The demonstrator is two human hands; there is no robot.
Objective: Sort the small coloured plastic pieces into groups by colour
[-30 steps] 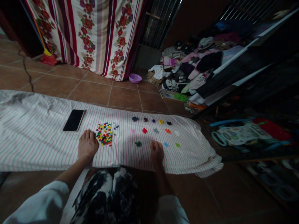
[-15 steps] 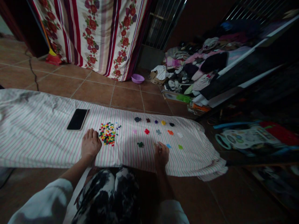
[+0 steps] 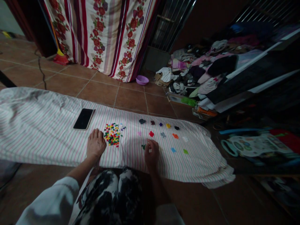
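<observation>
My left hand (image 3: 96, 143) lies flat on the striped cloth (image 3: 58, 140), its fingers beside a mixed heap of small coloured pieces (image 3: 112, 136). Over the near row, my right hand (image 3: 152, 153) has its fingers curled and drawn together; whatever they may hold is too small to make out. It partly covers a small dark green pile (image 3: 143, 146). Sorted little piles lie around it: red (image 3: 151, 134), pink (image 3: 139, 133), grey (image 3: 162, 135), orange (image 3: 175, 136), light blue (image 3: 173, 150) and lime green (image 3: 185, 151). Further back sit a yellow pile (image 3: 168, 125) and several dark ones.
A phone (image 3: 83, 119) rests on the cloth left of the mixed heap. Beyond the cloth, a purple basin (image 3: 142, 80) stands on the tiled floor by a floral curtain (image 3: 110, 37). Clothes (image 3: 194, 68) are heaped at the back right, and a broom (image 3: 61, 56) leans far left.
My right hand has moved left, from beside the light blue pile to the dark green one. My left hand stays beside the mixed heap. The whole view has shifted slightly.
</observation>
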